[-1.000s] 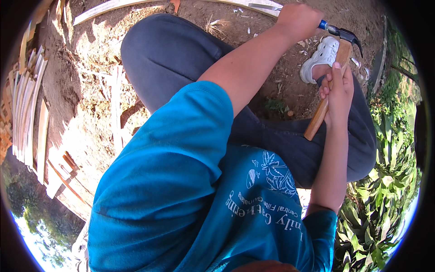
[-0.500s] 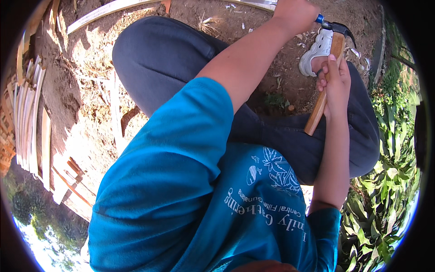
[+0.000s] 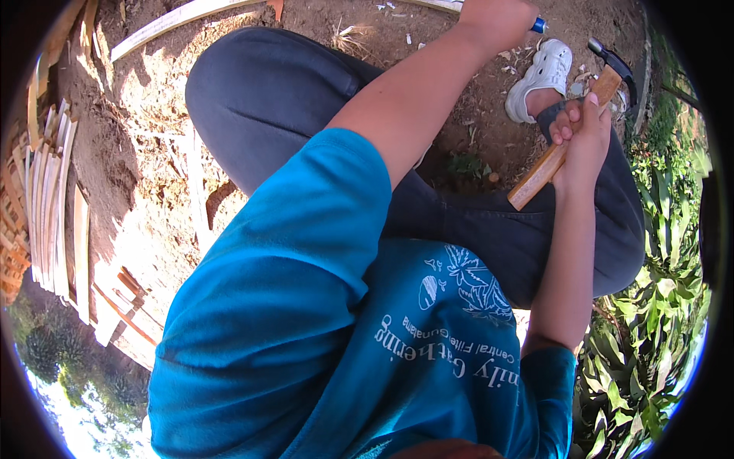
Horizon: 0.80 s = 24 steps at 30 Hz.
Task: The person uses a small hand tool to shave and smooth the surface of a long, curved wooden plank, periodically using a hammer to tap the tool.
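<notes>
At the far left I see a pile of orange blocks (image 3: 14, 252), and just right of it a stack of pale wooden strips (image 3: 52, 206) on the bare earth (image 3: 107, 153). A long pale strip (image 3: 180, 24) curves across the far side, beyond the knee of the dark trousers (image 3: 283, 99).

The left hand (image 3: 498, 24), its arm stretched out from a blue sleeve (image 3: 329, 183), is curled tight around a tool with a blue handle (image 3: 540, 25); the butt pokes out on the right, while the other end, cut off by the far edge, I can't properly make out. A white clog (image 3: 543, 80) is on the foot just nearer and to the right.

Farther right, the right hand (image 3: 585, 138) is wrapped round the wooden shaft of a hammer (image 3: 540, 176). It tilts, dark claw head far and right, apart from the blue handle, butt nearer and left. Leafy plants (image 3: 661, 298) fill the right side.
</notes>
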Each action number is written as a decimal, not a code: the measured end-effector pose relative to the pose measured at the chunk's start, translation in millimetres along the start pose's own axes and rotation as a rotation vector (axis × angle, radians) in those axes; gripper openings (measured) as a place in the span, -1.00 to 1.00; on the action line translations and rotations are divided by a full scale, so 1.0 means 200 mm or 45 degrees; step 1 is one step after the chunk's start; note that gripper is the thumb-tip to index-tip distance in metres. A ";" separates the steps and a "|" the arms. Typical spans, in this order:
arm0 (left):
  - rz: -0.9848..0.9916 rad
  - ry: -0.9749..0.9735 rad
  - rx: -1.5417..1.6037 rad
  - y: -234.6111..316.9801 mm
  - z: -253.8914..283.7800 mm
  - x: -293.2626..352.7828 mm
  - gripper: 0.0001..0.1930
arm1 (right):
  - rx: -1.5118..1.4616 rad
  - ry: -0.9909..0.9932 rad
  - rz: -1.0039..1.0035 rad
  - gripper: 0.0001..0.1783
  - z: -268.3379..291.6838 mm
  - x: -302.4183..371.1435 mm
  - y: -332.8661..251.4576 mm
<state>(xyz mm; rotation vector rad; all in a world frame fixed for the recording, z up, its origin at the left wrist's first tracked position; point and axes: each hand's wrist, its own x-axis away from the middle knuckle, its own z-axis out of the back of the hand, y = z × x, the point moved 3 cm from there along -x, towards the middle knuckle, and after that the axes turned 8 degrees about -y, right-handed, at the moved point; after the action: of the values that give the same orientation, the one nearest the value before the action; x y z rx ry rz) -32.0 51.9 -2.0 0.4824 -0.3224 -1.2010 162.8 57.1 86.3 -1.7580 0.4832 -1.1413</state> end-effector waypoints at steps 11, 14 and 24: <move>0.018 -0.094 -0.050 0.00 -0.06 -0.03 -0.86 | 0.135 -0.170 -0.110 -0.80 0.03 -0.02 0.03; -0.003 -0.091 -0.050 -0.01 -0.07 -0.02 -0.85 | 0.133 -0.161 -0.111 -0.81 0.02 -0.02 0.04; 0.005 -0.126 -0.077 -0.02 -0.10 -0.03 -0.84 | 0.213 -0.180 -0.149 -0.79 0.02 -0.02 0.05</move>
<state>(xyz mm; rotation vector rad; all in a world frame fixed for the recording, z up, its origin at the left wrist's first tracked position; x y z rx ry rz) -26.7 61.1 -21.2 0.3704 -0.3702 -1.2296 165.0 57.3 75.6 -1.7233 0.1962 -1.0960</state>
